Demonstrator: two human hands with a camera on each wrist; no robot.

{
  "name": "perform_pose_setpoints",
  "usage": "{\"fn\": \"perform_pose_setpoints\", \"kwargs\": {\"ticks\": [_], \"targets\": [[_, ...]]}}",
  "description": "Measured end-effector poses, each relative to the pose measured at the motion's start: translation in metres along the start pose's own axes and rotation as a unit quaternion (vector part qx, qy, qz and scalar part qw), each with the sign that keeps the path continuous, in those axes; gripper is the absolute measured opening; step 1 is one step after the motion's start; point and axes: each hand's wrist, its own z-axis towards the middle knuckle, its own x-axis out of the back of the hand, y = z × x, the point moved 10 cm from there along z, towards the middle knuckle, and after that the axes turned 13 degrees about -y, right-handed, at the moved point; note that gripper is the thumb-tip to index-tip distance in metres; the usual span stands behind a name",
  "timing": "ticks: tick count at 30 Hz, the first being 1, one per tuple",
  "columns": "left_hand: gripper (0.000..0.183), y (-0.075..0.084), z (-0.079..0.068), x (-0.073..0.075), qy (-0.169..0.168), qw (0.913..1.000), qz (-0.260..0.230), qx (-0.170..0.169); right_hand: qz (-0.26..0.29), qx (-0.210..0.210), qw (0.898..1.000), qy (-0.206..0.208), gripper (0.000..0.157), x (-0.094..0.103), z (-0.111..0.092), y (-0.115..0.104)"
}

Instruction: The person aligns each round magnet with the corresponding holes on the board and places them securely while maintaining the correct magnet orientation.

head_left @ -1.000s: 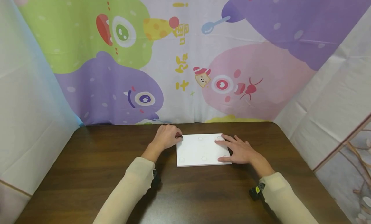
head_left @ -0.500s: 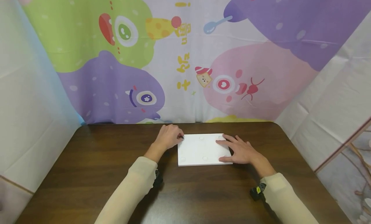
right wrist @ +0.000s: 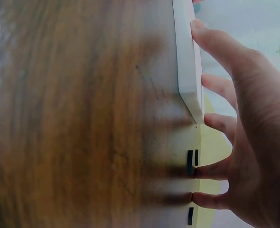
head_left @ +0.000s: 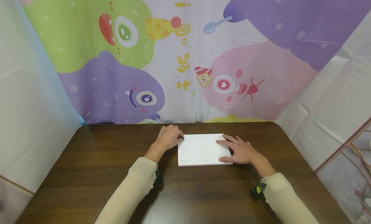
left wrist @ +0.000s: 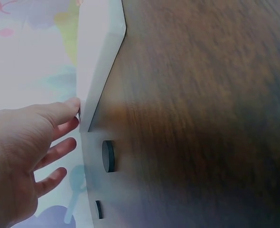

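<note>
A flat white board [head_left: 200, 150] with several shallow round recesses lies on the brown table. At its far left corner my left hand [head_left: 168, 137] pinches what looks like a small dark disc [head_left: 181, 138], mostly hidden by the fingers. In the left wrist view the thumb and index finger meet at the corner of the white board [left wrist: 99, 52], while the other fingers stay apart from it. My right hand [head_left: 239, 150] rests on the board's right end with fingers spread. The right wrist view has its thumb [right wrist: 220, 40] along the top of the board.
Dark disc-like pieces [left wrist: 108, 156] stand on the table left of the board in the left wrist view. Short dark strips [right wrist: 191, 161] show near my right little fingers. A patterned curtain [head_left: 185, 104] hangs behind the table's back edge.
The view shifts slightly between the first and second frames. Both hands and the board otherwise keep their places.
</note>
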Motion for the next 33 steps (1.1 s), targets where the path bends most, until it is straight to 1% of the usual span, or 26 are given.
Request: {"fn": "perform_pose_setpoints", "kwargs": {"ticks": [2, 3, 6, 7, 8, 10, 14, 15, 18, 22, 25, 26, 31, 33], "targets": [[0.005, -0.011, 0.009, -0.012, 0.008, 1.0000, 0.000, -0.003, 0.000, 0.000, 1.000, 0.000, 0.090, 0.000, 0.000, 0.000], [0.005, -0.008, 0.009, -0.011, 0.000, 1.0000, 0.003, 0.006, 0.000, 0.000, 1.000, 0.000, 0.090, 0.000, 0.000, 0.001], [0.006, -0.021, 0.020, -0.028, 0.005, 0.9999, -0.008, 0.004, 0.000, -0.001, 1.000, 0.001, 0.090, -0.001, 0.000, 0.001], [0.006, -0.025, 0.023, -0.031, 0.000, 0.9999, -0.014, 0.007, 0.000, -0.001, 1.000, 0.001, 0.090, -0.001, 0.000, 0.002], [0.006, -0.020, 0.018, -0.025, 0.002, 1.0000, -0.006, 0.007, 0.000, -0.002, 1.000, 0.001, 0.090, -0.001, 0.001, 0.002], [0.007, -0.025, 0.021, -0.031, 0.005, 0.9999, -0.010, 0.005, 0.000, -0.002, 1.000, 0.002, 0.090, -0.001, 0.001, 0.002], [0.006, -0.030, 0.026, -0.037, 0.006, 1.0000, -0.001, 0.001, 0.000, -0.003, 1.000, 0.002, 0.090, -0.001, 0.000, 0.001], [0.008, -0.037, 0.034, -0.046, 0.004, 1.0000, -0.008, 0.000, 0.000, -0.003, 1.000, 0.002, 0.090, -0.001, 0.000, 0.001], [0.008, -0.039, 0.036, -0.048, 0.002, 1.0000, -0.006, -0.006, 0.000, -0.003, 1.000, 0.001, 0.090, -0.001, 0.000, 0.000], [0.008, -0.034, 0.031, -0.042, 0.005, 0.9998, -0.017, -0.010, 0.001, -0.003, 1.000, 0.001, 0.089, -0.001, 0.000, 0.000], [0.006, -0.026, 0.022, -0.030, 0.007, 0.9998, -0.017, -0.001, 0.000, -0.004, 1.000, 0.001, 0.090, -0.001, 0.000, 0.001], [0.005, -0.022, 0.017, -0.025, 0.007, 0.9998, -0.018, 0.005, 0.000, -0.004, 1.000, 0.001, 0.090, -0.001, 0.000, 0.001], [0.007, 0.007, -0.011, 0.015, -0.002, 0.9997, -0.015, 0.021, -0.001, -0.003, 1.000, 0.004, 0.090, -0.002, 0.000, 0.001], [0.008, 0.013, -0.017, 0.025, -0.004, 0.9995, -0.015, 0.028, -0.002, -0.002, 1.000, 0.005, 0.090, -0.001, 0.000, 0.001]]}}
